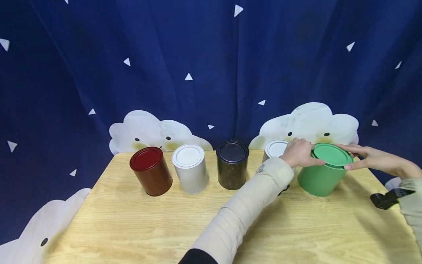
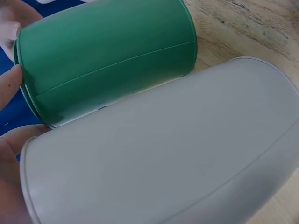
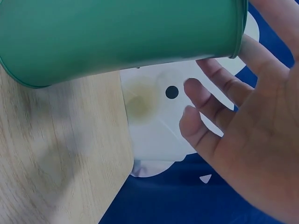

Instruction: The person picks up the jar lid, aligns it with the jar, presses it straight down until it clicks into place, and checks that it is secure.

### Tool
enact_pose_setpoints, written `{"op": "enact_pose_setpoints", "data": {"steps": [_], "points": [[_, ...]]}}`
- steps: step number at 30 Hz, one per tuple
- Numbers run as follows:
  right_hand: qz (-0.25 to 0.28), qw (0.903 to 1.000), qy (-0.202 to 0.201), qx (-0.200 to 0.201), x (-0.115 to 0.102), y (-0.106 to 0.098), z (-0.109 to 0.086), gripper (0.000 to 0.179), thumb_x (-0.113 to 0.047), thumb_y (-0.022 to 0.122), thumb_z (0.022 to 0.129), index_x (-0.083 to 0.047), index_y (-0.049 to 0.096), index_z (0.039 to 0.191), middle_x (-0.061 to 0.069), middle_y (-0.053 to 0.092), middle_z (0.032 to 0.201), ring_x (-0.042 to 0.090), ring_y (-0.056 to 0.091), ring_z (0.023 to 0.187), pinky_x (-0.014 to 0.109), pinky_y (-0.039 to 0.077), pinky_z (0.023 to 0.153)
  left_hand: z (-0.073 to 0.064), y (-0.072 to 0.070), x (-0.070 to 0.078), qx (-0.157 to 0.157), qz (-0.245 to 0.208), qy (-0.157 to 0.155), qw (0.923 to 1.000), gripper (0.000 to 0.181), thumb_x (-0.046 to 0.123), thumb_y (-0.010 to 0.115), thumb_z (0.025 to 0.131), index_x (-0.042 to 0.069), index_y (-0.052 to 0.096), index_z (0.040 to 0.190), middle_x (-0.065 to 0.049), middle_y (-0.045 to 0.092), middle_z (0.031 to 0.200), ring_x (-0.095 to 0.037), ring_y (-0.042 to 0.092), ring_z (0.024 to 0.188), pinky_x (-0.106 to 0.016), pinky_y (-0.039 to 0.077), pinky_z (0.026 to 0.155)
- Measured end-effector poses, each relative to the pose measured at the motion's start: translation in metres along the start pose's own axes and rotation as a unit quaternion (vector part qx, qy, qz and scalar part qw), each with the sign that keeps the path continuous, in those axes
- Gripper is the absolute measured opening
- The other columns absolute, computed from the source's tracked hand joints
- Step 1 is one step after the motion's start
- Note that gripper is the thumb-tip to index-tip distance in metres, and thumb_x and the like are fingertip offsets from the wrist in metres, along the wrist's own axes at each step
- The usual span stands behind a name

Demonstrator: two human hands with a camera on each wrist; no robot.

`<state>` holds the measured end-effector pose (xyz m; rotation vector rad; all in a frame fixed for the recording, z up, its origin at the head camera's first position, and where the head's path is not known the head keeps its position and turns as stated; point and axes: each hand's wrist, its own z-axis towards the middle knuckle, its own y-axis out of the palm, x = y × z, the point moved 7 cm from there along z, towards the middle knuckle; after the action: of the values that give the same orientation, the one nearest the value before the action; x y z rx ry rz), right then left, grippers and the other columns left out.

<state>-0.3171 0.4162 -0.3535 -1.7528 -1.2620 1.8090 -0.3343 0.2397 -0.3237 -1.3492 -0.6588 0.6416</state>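
At the right of the table stands a green can (image 1: 318, 179) with a green lid (image 1: 333, 154) on its top. My left hand (image 1: 298, 152) grips the lid's left edge, its thumb at the near rim. On the opposite side my right hand (image 1: 379, 157) holds the lid's edge between thumb and forefinger. In the right wrist view, the other fingers (image 3: 201, 95) of that hand are loosely bent beside the green can. A white-lidded can (image 1: 276, 147) is partly hidden behind my left hand and sleeve; in the left wrist view its grey side (image 2: 154, 149) fills the foreground.
A dark red can (image 1: 152, 172), a second white-lidded can (image 1: 190, 170) and a black can (image 1: 232, 165) stand in a row to the left, all lidded. The wooden table (image 1: 138, 227) ends at a blue curtain (image 1: 197, 44) printed with clouds. My left forearm crosses the table.
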Motion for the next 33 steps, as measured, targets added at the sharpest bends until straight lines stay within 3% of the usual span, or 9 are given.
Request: {"op": "enact_pose_setpoints", "data": {"steps": [6, 9, 13, 20, 23, 25, 27, 30, 33], "points": [[-0.001, 1.0, -0.001, -0.002, -0.0005, -0.0002, -0.0011, 0.074, -0.017, 0.061, 0.087, -0.011, 0.017, 0.146, 0.012, 0.025, 0.134, -0.012, 0.028, 0.108, 0.061, 0.03, 0.084, -0.0003, -0.001, 0.0008, -0.01, -0.002, -0.007, 0.9999, 0.044, 0.063, 0.054, 0.079, 0.03, 0.062, 0.105, 0.016, 0.059, 0.101, -0.004, 0.047, 0.085, -0.018, 0.033, 0.073], [-0.008, 0.9999, 0.006, 0.001, -0.0001, -0.0002, -0.0025, 0.074, -0.019, 0.06, 0.087, -0.014, 0.015, 0.147, 0.017, 0.023, 0.136, 0.017, 0.028, 0.123, 0.063, 0.029, 0.083, -0.0007, -0.0017, 0.0015, -0.002, 0.0, -0.002, 1.0, 0.042, 0.063, 0.054, 0.078, 0.03, 0.062, 0.103, 0.016, 0.059, 0.098, -0.003, 0.047, 0.083, -0.018, 0.033, 0.071], [-0.021, 0.9996, 0.017, 0.011, 0.0003, -0.0009, -0.0043, 0.072, -0.023, 0.058, 0.089, -0.015, 0.016, 0.147, 0.024, 0.023, 0.135, 0.047, 0.025, 0.117, 0.065, 0.03, 0.079, -0.0011, -0.0029, 0.0024, 0.009, -0.006, -0.008, 0.9999, 0.036, 0.062, 0.054, 0.079, 0.03, 0.062, 0.093, 0.015, 0.058, 0.09, -0.004, 0.046, 0.079, -0.019, 0.033, 0.067], [-0.025, 0.9991, 0.027, 0.023, 0.0027, -0.0037, -0.0048, 0.068, -0.025, 0.059, 0.088, -0.015, 0.022, 0.145, 0.03, 0.016, 0.139, 0.049, 0.022, 0.116, 0.067, 0.029, 0.076, -0.0009, -0.0019, 0.0037, 0.01, -0.006, -0.034, 0.9993, 0.034, 0.063, 0.052, 0.079, 0.031, 0.06, 0.089, 0.014, 0.056, 0.091, -0.007, 0.044, 0.08, -0.022, 0.031, 0.066], [-0.036, 0.9985, 0.031, 0.027, 0.0044, -0.0044, -0.0046, 0.068, -0.027, 0.059, 0.088, -0.015, 0.023, 0.145, 0.029, 0.024, 0.138, 0.045, 0.028, 0.116, 0.063, 0.033, 0.077, 0.0002, -0.0019, 0.0037, 0.008, -0.011, -0.046, 0.9989, 0.035, 0.063, 0.053, 0.079, 0.033, 0.061, 0.092, 0.014, 0.055, 0.092, -0.007, 0.043, 0.08, -0.022, 0.03, 0.067], [-0.051, 0.9976, 0.034, 0.032, 0.0044, -0.005, -0.0045, 0.068, -0.029, 0.059, 0.088, -0.015, 0.025, 0.145, 0.025, 0.039, 0.128, 0.033, 0.038, 0.108, 0.056, 0.037, 0.075, 0.0011, -0.0019, 0.0038, 0.006, -0.015, -0.052, 0.9985, 0.034, 0.063, 0.054, 0.078, 0.033, 0.061, 0.092, 0.014, 0.055, 0.091, -0.007, 0.042, 0.08, -0.022, 0.03, 0.067], [-0.065, 0.9965, 0.033, 0.041, 0.0034, -0.0058, -0.0042, 0.067, -0.03, 0.06, 0.087, -0.013, 0.028, 0.143, 0.016, 0.048, 0.107, 0.019, 0.042, 0.093, 0.043, 0.038, 0.07, 0.0016, -0.002, 0.0041, 0.001, -0.017, -0.06, 0.9981, 0.033, 0.063, 0.055, 0.078, 0.032, 0.061, 0.089, 0.015, 0.055, 0.088, -0.007, 0.042, 0.079, -0.022, 0.03, 0.067], [-0.07, 0.9958, 0.023, 0.053, -0.0007, -0.0066, -0.0042, 0.065, -0.029, 0.063, 0.086, -0.009, 0.033, 0.14, 0.004, 0.042, 0.084, 0.012, 0.038, 0.075, 0.032, 0.032, 0.062, 0.0022, -0.0022, 0.0045, -0.005, -0.019, -0.075, 0.997, 0.032, 0.063, 0.057, 0.076, 0.032, 0.06, 0.086, 0.016, 0.054, 0.084, -0.006, 0.042, 0.08, -0.021, 0.03, 0.069], [-0.071, 0.9956, 0.017, 0.058, -0.0036, -0.0068, -0.0043, 0.064, -0.027, 0.064, 0.085, -0.006, 0.035, 0.139, 0.003, 0.042, 0.081, 0.013, 0.038, 0.072, 0.029, 0.032, 0.059, 0.0024, -0.0024, 0.0047, -0.007, -0.018, -0.087, 0.996, 0.032, 0.063, 0.058, 0.075, 0.032, 0.06, 0.084, 0.017, 0.054, 0.083, -0.006, 0.042, 0.08, -0.021, 0.03, 0.07]]}}
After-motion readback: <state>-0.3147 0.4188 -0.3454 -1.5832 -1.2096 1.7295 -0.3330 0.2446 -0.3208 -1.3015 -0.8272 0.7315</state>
